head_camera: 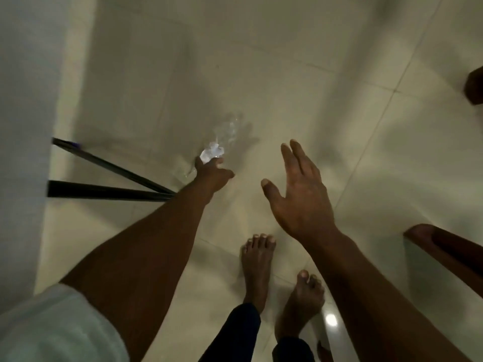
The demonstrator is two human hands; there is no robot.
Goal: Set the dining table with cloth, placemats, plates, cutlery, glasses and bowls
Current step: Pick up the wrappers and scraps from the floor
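The floor (261, 61) fills most of the view: large pale glossy tiles with thin grout lines, and a small bright glare spot near the bottom edge. Along the left runs a flat pale grey-white surface (23, 126), matte and featureless; whether it is a wall, a door or a draped cloth cannot be told. Two dark, straight, slender bars (104, 190) jut out from behind it and converge just behind the left forearm (their far ends are hidden by the pale surface).

At the right edge, a reddish-brown wooden piece with a rounded end (444, 246) is cut off by the frame, and another dark brown shape above it is too clipped to identify.

Two bare feet (257, 262) stand on the tiles, with dark trouser hems above them. A soft whitish sleeve (52, 327) covers the left upper arm.

The right hand (298, 194) hangs over the floor with its back to the camera, fingers straight and close together, thumb spread wide, holding nothing.

The left hand (213, 176) reaches far forward and pinches the base of a clear glass (224, 134) between its curled fingertips. The glass is held out over the floor, smeared by motion; only a bright glint at its base and faint transparent walls show, so its exact shape is hard to make out.
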